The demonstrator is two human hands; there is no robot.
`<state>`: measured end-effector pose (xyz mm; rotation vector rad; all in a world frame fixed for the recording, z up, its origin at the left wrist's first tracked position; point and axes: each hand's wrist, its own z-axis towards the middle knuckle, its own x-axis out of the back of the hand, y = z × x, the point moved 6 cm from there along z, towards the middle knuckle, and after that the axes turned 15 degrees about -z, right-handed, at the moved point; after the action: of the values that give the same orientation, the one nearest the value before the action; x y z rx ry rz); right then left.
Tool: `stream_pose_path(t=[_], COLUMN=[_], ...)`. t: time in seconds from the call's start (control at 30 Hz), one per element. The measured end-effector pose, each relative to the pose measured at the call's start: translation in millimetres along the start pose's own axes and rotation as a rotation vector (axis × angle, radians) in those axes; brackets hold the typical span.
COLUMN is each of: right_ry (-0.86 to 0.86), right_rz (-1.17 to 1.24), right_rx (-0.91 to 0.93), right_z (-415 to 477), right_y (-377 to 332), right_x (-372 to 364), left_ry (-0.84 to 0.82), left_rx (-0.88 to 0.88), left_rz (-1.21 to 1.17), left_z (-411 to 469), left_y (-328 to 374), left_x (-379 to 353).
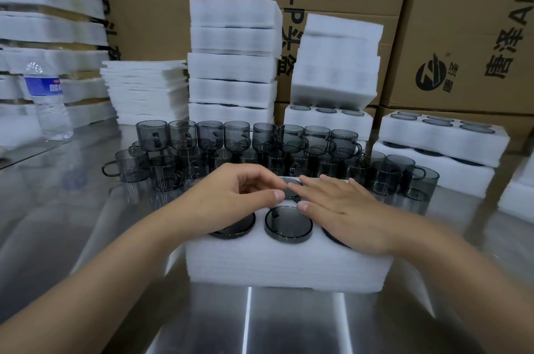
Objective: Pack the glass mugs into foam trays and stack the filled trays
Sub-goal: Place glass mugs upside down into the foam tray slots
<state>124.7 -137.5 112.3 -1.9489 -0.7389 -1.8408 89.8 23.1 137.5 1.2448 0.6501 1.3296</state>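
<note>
The mug (290, 190) sits base-up in the back-middle hole of the tray (289, 267), directly between your hands. Your right hand (341, 206) lies flat, its fingers (299, 187) straight, tips on the base. Your left hand (231, 197) curls loosely at the mug's left edge; I cannot tell whether it grips.

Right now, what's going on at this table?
A person is filling a foam tray on the steel table. The left hand and the right hand rest on the tray, fingertips meeting over the back middle mug. More loose mugs wait behind; filled trays are stacked beyond.
</note>
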Motion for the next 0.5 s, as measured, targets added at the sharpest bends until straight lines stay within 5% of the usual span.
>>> stream_pose_path(t=[0.5], right_ry=[-0.021], right_rz=[-0.024], right_rx=[-0.006], right_z=[1.6], right_y=[-0.8], right_x=[-0.4], left_ry=[-0.07], left_rx=[-0.004], left_rz=[0.102], left_z=[-1.2], left_y=[2.2], left_x=[-5.6])
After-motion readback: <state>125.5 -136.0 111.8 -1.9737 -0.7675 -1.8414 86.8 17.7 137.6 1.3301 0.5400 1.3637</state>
